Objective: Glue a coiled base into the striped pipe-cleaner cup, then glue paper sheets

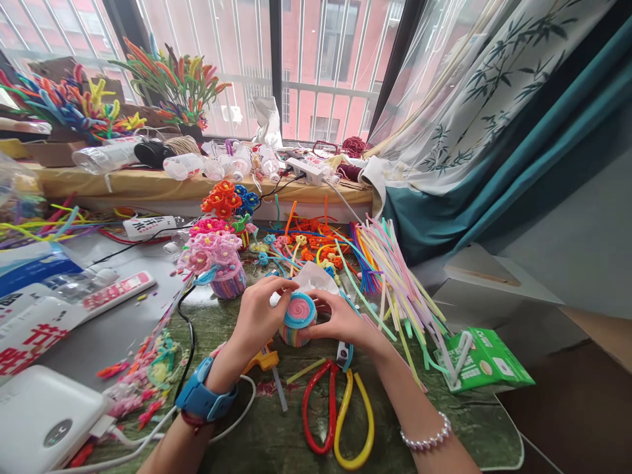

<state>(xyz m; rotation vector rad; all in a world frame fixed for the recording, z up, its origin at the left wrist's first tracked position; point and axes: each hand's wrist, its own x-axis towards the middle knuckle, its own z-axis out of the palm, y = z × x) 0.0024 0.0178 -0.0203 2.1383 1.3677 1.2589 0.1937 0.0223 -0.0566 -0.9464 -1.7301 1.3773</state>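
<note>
A small round pot (295,338) wrapped in coloured pipe cleaners stands in front of me, tilted slightly toward me. Its top is a coiled disc (299,309), pink inside and blue around the rim. My left hand (261,317) grips it from the left, thumb and fingers at the disc's edge. From the right, my right hand (343,320) curls its fingers around the pot's side. Below lie pliers (340,411) with one red and one yellow handle. A yellow glue gun (265,359) with a glue stick in it rests under my left wrist.
Pink pipe-cleaner flowers (212,249) fill a striped pot behind my left hand. Loose pipe cleaners (395,273) lie in a bundle on the right, near a green packet (488,361). A white power bank (52,418) with cables sits front left. Plastic bottles (184,166) line the windowsill.
</note>
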